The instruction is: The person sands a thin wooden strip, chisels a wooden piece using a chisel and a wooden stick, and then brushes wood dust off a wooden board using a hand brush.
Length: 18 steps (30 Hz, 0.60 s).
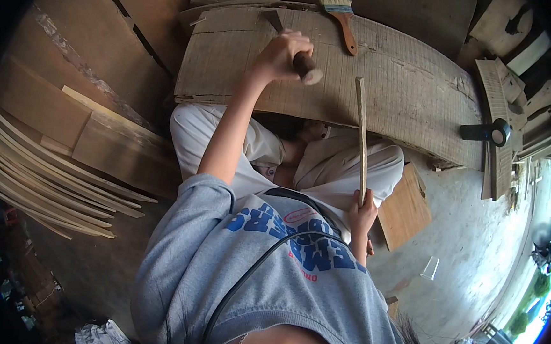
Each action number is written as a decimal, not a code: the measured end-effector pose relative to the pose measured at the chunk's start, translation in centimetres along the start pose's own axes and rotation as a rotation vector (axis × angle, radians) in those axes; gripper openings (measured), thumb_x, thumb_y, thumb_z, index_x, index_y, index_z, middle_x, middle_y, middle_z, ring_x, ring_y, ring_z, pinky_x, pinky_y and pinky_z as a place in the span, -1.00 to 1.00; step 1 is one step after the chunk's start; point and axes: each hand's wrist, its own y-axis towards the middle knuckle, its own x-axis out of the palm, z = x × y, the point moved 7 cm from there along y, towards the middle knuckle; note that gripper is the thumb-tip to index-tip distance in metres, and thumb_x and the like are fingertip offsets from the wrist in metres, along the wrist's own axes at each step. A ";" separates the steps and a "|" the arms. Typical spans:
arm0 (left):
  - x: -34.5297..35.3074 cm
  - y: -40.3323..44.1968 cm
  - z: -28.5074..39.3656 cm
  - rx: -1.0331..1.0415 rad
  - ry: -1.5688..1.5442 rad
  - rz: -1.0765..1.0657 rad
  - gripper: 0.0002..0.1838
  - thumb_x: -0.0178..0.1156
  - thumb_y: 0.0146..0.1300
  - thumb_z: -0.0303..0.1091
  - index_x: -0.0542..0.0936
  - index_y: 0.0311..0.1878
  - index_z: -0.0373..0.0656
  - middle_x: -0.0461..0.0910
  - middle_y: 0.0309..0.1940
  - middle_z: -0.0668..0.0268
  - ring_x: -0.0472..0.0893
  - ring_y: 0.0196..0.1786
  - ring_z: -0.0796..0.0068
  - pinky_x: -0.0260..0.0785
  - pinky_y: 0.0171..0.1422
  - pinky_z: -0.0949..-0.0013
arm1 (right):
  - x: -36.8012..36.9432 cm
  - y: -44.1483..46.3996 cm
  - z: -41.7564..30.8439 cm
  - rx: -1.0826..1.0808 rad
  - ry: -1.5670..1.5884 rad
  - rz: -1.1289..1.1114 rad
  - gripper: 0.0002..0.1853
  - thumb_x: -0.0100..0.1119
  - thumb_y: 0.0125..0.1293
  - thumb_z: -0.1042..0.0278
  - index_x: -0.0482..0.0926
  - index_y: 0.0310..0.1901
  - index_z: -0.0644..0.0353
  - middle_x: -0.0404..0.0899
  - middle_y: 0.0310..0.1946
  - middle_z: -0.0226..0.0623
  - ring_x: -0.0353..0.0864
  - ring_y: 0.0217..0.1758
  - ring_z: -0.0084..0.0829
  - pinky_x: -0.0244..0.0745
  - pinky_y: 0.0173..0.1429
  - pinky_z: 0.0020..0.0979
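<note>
My left hand [284, 54] is closed around a tool with a dark wooden handle [306, 68] and a flat metal blade [273, 21], raised above the plank [422, 80]. The blade points away from me and the handle's pale end faces back. Beside my right thigh, my right hand [363, 215] grips the lower end of a thin wooden strip [361, 136]. The strip stands out forward, its far end over the plank. A brush [340, 20] with a wooden handle lies near the plank's far edge.
A black cylindrical object [486, 133] rests at the plank's right end. Curved wooden strips [45, 175] are stacked at left, beside large boards [88, 24]. A board piece [406, 210] and a clear plastic cup [430, 268] lie on the floor at right.
</note>
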 end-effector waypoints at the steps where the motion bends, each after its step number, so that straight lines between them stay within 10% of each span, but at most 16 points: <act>1: 0.2 -0.5 0.5 -0.021 -0.036 -0.017 -0.70 0.31 -0.31 -0.28 0.37 -0.62 -0.15 0.38 -0.66 0.29 0.42 -0.48 0.28 0.22 -0.21 0.35 | -0.1 0.0 -0.2 -0.001 0.001 0.004 -0.80 0.12 0.24 0.25 0.48 -0.21 0.19 0.53 -0.54 -0.01 0.56 -0.45 0.02 0.41 -0.37 -0.13; 18: 0.6 -1.8 1.1 -0.014 0.001 -0.034 -0.70 0.30 -0.32 -0.27 0.36 -0.62 -0.14 0.37 -0.65 0.29 0.45 -0.47 0.28 0.25 -0.16 0.34 | 0.2 0.0 0.3 0.000 0.018 -0.007 -0.79 0.13 0.23 0.24 0.47 -0.20 0.19 0.53 -0.53 0.00 0.56 -0.43 0.03 0.42 -0.35 -0.14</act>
